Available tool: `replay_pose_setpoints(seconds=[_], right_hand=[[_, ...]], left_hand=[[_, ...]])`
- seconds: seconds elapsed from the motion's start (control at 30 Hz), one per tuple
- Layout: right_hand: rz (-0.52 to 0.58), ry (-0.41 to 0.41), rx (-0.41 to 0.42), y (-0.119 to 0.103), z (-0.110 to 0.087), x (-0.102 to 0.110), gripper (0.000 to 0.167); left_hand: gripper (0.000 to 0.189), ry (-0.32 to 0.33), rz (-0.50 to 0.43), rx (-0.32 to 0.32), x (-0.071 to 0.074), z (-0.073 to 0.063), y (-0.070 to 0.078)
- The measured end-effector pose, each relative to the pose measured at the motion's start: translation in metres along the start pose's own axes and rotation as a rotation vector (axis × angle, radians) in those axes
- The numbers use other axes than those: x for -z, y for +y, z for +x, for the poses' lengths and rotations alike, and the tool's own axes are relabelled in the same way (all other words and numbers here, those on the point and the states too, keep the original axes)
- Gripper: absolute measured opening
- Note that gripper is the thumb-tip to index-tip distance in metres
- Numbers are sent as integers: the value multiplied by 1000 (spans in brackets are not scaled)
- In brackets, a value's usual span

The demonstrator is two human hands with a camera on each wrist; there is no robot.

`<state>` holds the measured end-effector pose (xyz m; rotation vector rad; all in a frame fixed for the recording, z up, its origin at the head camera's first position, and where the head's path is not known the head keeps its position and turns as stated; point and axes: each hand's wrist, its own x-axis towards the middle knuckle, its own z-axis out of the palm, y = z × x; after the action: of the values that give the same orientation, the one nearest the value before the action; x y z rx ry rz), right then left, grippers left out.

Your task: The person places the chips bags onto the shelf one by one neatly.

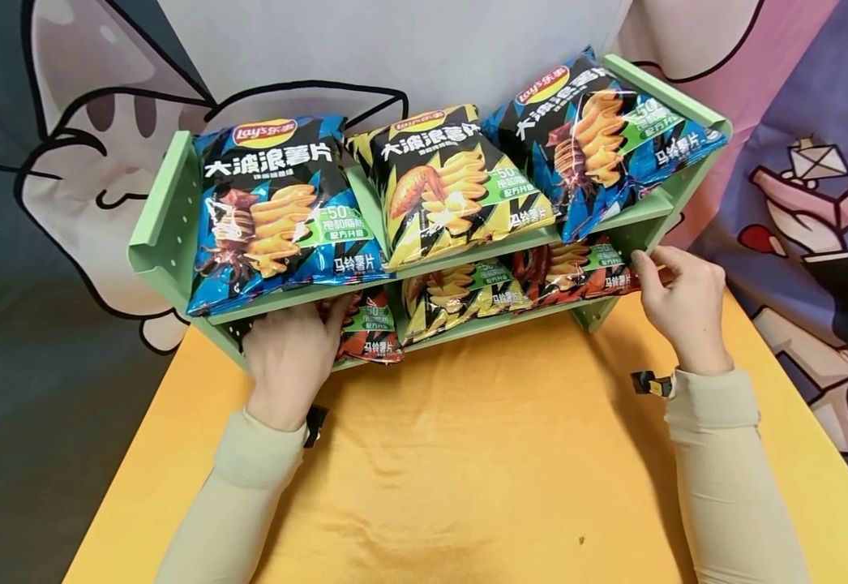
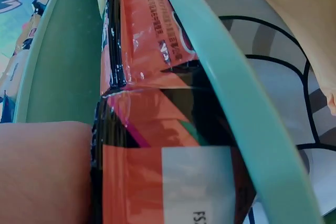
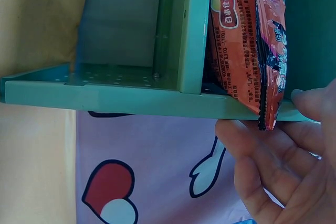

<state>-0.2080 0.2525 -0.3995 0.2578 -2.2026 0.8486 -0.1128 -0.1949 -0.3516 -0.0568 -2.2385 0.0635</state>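
Observation:
A green two-tier shelf rack holds several bags of potato chips. My left hand reaches into the left end of its lower tier, beside and partly over a red bag of chips. In the head view its fingertips are hidden behind the bag and the upper shelf. The left wrist view shows that red bag close up, and I cannot tell what the fingers hold. At the rack's right end my right hand grips the side panel, thumb inside, fingers outside. Another red bag pokes its corner over the panel between them.
On the upper tier lie a blue bag, a yellow bag and another blue bag. A second yellow bag sits in the middle below. Under the rack spreads a yellow tablecloth; a cartoon-printed backdrop hangs behind.

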Motion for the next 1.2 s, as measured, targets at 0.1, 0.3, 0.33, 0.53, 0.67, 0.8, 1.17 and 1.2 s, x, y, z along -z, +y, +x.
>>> replay_pose_setpoints(seconds=[0.1, 0.3, 0.33, 0.53, 0.67, 0.8, 1.17, 1.2], right_hand=[[3, -4, -4, 0, 0, 1, 33], [2, -8, -12, 0, 0, 2, 34], [2, -8, -13, 0, 0, 2, 33], [2, -9, -16, 0, 0, 0, 33], [8, -12, -16, 0, 0, -1, 34], [7, -10, -12, 0, -1, -1, 35], [-14, -11, 5, 0, 0, 0, 35], [-26, -16, 5, 0, 0, 1, 35]], left_hand=[[59, 28, -3, -21, -3, 1, -1], [61, 79, -19, -63, -9, 1, -5], [61, 76, -27, -65, -10, 1, -6], [61, -51, -94, -36, -8, 5, -10], [53, -172, -139, 38, -7, 9, -11], [52, -210, -141, 52, -6, 8, -11], [55, -131, -138, 21, -3, -8, -3], [57, -152, -139, 22, -2, -10, -2]])
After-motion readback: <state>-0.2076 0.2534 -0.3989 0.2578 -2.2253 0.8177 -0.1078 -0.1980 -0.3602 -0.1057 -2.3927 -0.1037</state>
